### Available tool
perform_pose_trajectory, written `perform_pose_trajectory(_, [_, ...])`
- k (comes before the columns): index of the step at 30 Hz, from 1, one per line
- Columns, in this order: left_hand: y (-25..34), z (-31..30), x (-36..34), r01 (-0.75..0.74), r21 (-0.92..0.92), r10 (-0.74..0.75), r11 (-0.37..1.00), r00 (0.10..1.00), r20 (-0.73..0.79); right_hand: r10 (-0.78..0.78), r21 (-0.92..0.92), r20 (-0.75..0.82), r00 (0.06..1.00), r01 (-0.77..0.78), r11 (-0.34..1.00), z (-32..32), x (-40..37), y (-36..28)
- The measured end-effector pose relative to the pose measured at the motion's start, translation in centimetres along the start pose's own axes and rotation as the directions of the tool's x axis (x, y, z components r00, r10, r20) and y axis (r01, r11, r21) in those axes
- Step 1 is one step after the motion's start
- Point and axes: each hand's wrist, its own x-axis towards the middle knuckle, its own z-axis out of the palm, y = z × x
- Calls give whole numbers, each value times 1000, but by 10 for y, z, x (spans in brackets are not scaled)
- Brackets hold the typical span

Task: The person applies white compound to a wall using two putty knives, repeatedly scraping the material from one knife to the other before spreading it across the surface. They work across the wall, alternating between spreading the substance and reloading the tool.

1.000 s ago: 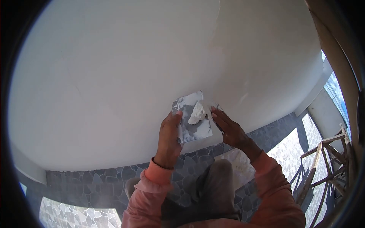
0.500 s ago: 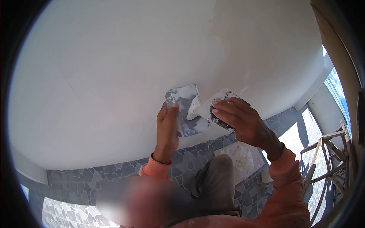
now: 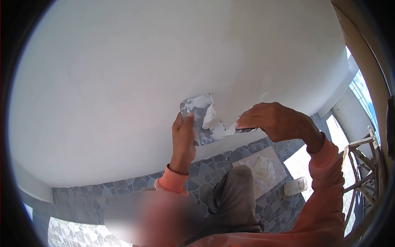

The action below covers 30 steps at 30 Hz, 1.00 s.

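My left hand (image 3: pixel 183 138) is closed on the left edge of a flat grey plate (image 3: pixel 199 131), its thumb on the face. White putty (image 3: pixel 210 117) is smeared over the plate and heaped along its right side. My right hand (image 3: pixel 277 121) grips a broad putty scraper (image 3: pixel 245 131), fingers over its dark handle. The scraper is turned nearly edge-on, with its blade end against or very close to the plate's lower right corner. Both tools are in front of a pale wall (image 3: pixel 123 82).
Below the wall lies grey stone-patterned flooring (image 3: pixel 201 168). On it are a pale board (image 3: pixel 271 164) with whitish material on top and a whitish container (image 3: pixel 295 186). A rough wooden frame (image 3: pixel 362 185) stands at the right. My bent knee (image 3: pixel 238 181) is under my hands.
My right hand has tilted the scraper from face-on to nearly edge-on and lowered its blade toward the plate's lower right corner. Putty on the plate has shifted toward that corner.
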Motion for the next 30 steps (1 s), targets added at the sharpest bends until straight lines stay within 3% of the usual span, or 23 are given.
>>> perform_pose_trajectory(2, [-3,1,2,-1,-9,1,1000,1000,-2,235,298,89,968,-251,921,-19,-6,7])
perform_pose_trajectory(5, [0,-1,1,7,7,-7,1000,1000,3,339,293,153,928,-371,881,-39,-13,19])
perform_pose_trajectory(8, [6,0,-3,26,-11,-25,1000,999,42,368,391,79,926,-368,843,-53,-13,18])
perform_pose_trajectory(11, [2,-4,0,9,-43,-7,999,998,61,278,260,-297,914,-203,944,-75,-12,17])
perform_pose_trajectory(14, [2,-6,1,-1,-62,6,998,996,85,274,217,-645,713,-172,961,-134,9,0])
perform_pose_trajectory(15, [4,-7,1,2,-66,5,998,996,94,487,257,-591,643,-422,869,-164,19,-20])
perform_pose_trajectory(16, [5,-7,2,-3,-43,7,999,996,87,332,71,-718,611,-410,909,-181,31,-17])
perform_pose_trajectory(18, [6,-9,1,11,8,-12,1000,998,55,-15,-284,-842,539,-420,862,-209,53,7])
perform_pose_trajectory(20, [8,-9,0,11,-4,-11,1000,998,69,-220,-444,-863,455,-478,758,-240,76,40])
perform_pose_trajectory(23, [11,-7,0,16,19,-17,1000,999,49,-361,-549,-834,418,-553,627,-284,95,82])
perform_pose_trajectory(26, [4,-11,3,21,34,-22,999,1000,20,-300,-495,-867,397,-624,604,-316,108,100])
perform_pose_trajectory(30, [-2,-15,6,2,7,-2,1000,1000,22,-532,-632,-760,374,-618,468,-339,120,120])
